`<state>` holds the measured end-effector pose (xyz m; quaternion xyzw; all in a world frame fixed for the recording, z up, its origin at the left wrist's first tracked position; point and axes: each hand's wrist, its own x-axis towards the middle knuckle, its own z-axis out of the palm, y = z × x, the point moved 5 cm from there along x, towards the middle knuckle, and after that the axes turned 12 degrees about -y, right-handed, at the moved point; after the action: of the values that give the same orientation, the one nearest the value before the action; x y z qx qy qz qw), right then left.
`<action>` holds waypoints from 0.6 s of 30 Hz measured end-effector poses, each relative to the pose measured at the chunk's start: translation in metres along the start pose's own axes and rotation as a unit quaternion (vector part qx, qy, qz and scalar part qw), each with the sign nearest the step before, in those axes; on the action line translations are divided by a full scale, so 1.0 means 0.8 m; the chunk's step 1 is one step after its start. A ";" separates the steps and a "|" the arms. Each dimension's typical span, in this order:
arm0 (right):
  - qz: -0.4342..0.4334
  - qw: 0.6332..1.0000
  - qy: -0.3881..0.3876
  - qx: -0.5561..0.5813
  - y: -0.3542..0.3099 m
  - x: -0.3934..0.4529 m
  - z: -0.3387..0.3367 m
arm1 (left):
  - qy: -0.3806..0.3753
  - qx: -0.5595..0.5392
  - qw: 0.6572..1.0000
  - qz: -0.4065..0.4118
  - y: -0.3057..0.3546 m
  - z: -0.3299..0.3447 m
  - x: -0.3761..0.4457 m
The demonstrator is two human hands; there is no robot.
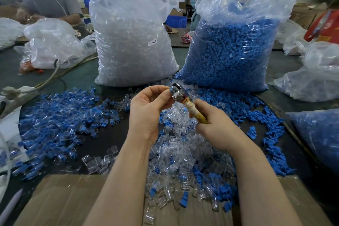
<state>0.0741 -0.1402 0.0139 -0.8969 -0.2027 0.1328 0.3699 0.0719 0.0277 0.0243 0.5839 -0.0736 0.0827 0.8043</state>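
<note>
My right hand (214, 126) grips a small tool (185, 100) by its taped yellowish handle; the tool's metal head points up and left. My left hand (148, 110) pinches a small blue plastic piece (171, 91) against that metal head. Both hands hover above a heap of clear plastic caps (176, 154) on the dark table. Assembled blue-and-clear parts (60, 121) lie spread to the left. Loose blue pieces (256, 115) lie to the right.
Two tall plastic bags stand behind the hands: one of clear caps (132, 42), one of blue pieces (233, 49). More bags sit at left (55, 44) and right (319, 73). Cardboard (69, 202) lies at the near edge. Another person (49, 0) works at far left.
</note>
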 end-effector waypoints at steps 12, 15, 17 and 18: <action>0.078 0.995 0.065 -0.001 0.024 0.006 -0.012 | 0.253 -0.240 0.935 -0.071 -0.013 -0.057 -0.011; 0.144 0.979 0.134 -0.045 0.041 -0.002 -0.026 | 0.357 -0.344 0.868 -0.038 -0.012 -0.092 -0.023; 0.201 0.961 0.170 -0.090 0.052 -0.009 -0.033 | 0.391 -0.401 0.828 -0.014 -0.011 -0.110 -0.030; 0.227 0.950 0.188 -0.101 0.057 -0.013 -0.036 | 0.405 -0.425 0.809 -0.002 -0.011 -0.118 -0.033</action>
<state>0.0882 -0.1917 0.0017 -0.9607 0.0666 0.0210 0.2686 0.0503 0.1135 -0.0182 0.0969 0.2319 0.2709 0.9292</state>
